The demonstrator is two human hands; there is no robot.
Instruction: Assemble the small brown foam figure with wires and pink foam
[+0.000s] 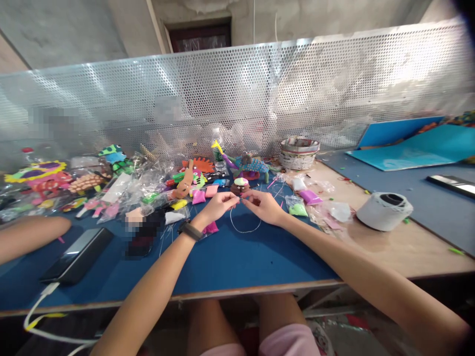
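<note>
My left hand [221, 205] and my right hand [264, 205] are close together over the blue table mat, both with fingertips pinched. Between them a thin white wire [245, 232] hangs in a round loop, one end at each hand's fingertips. Just behind the fingertips sits a small brown clay figure [240, 186] with eyes and a pale green and pink top. Whether the fingers touch it, I cannot tell. A magenta clay packet [211, 227] lies beside my left wrist. To the right of my right hand is a bag of light green clay [297, 207].
Clay animals, including a blue spotted one [256, 165], and plastic bags crowd the back. A water bottle [218, 151] and basket [299, 153] stand there. A white roll [385, 211] sits right; a phone on a power bank [76, 255] lies left, near another person's arm [33, 237].
</note>
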